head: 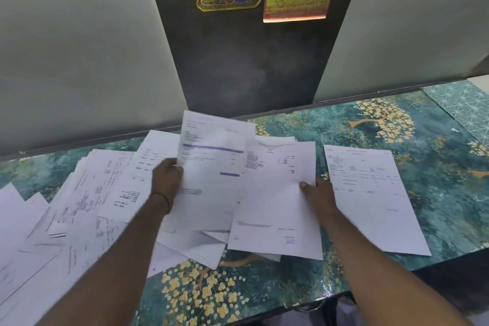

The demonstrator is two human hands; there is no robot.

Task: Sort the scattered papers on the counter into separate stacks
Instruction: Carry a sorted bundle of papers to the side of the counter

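While the left hand (166, 180) pinches the purple-barred sheet (211, 164) aloft and the right hand (318, 194) pinches a second sheet (275, 209) — one-edge grips — either may flop into the heap (87, 193).

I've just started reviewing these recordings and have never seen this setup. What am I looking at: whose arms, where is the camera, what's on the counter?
No machine here: a person wears a camera on the head, looking down at their own arms. There is one picture only. The left hand holds up a sheet with purple bands, blurred. The right hand pinches the edge of a signed sheet, thumb on top. A single sheet lies alone to the right, and a loose spread of papers covers the left of the teal flowered counter.
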